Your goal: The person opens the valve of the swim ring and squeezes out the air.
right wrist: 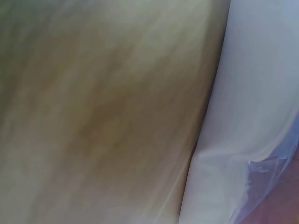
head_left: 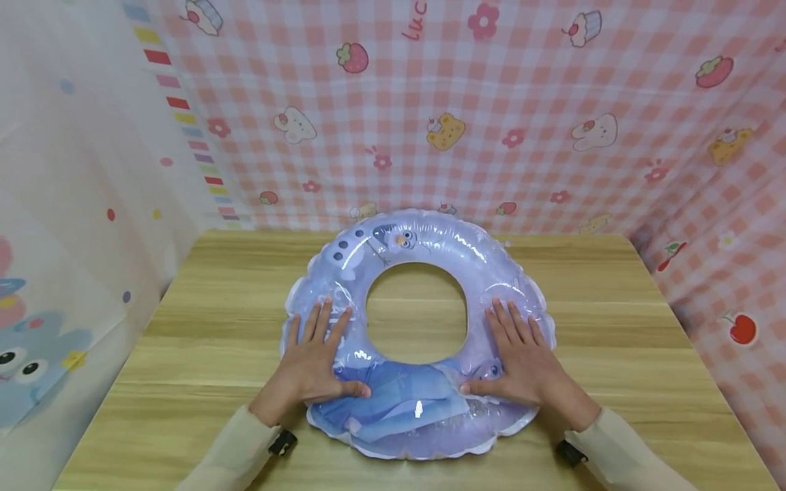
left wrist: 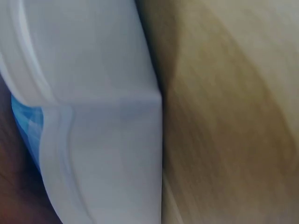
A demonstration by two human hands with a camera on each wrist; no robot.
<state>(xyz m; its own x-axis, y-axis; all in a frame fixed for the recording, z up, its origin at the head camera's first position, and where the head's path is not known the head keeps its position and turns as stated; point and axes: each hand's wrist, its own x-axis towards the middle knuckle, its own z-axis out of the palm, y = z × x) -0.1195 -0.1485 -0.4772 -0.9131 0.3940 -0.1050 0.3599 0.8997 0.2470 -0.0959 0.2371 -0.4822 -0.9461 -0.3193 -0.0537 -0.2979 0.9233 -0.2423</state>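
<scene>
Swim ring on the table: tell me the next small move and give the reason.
Probably a gentle downward press to check firmness: the left hand and the right hand rest with fingers extended on opposite sides of the swim ring, which looks inflated.

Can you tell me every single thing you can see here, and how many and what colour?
Swim ring: one, pale purple and blue, lying on the table
Table: one, light brown wood, under the ring
Checked cloth: pink and white, behind the table and along its right; can't tell if it is one piece
Spotted cloth: white with coloured dots, at the left; may join the checked one
Small black things: two, black, one at each cuff
Sleeves: two, cream, at the front
Left hand: one, bare, on the ring's left side
Right hand: one, bare, on its right side
</scene>
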